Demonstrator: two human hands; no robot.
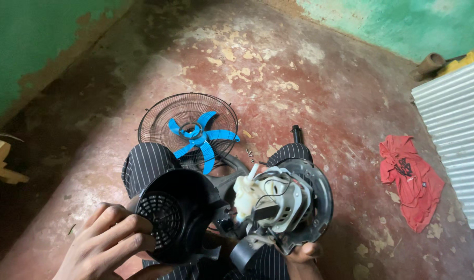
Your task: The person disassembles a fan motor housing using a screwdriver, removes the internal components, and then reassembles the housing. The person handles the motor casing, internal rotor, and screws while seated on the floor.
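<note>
Left hand (105, 241) grips black motor cover (177, 215); right hand (302, 254) state unclear; worn red floor (309, 88), green walls (35, 36).

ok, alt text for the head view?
Left hand holds a black vented plastic motor cover; right hand supports the exposed fan motor. A wire fan guard with blue blades lies on the red floor.

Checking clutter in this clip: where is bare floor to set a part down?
Bare floor lies between the fan grille and red cloth, and left of the grille toward the green wall. It is crowded at the lap, where the left hand grips the black motor cover beside the motor.
</note>
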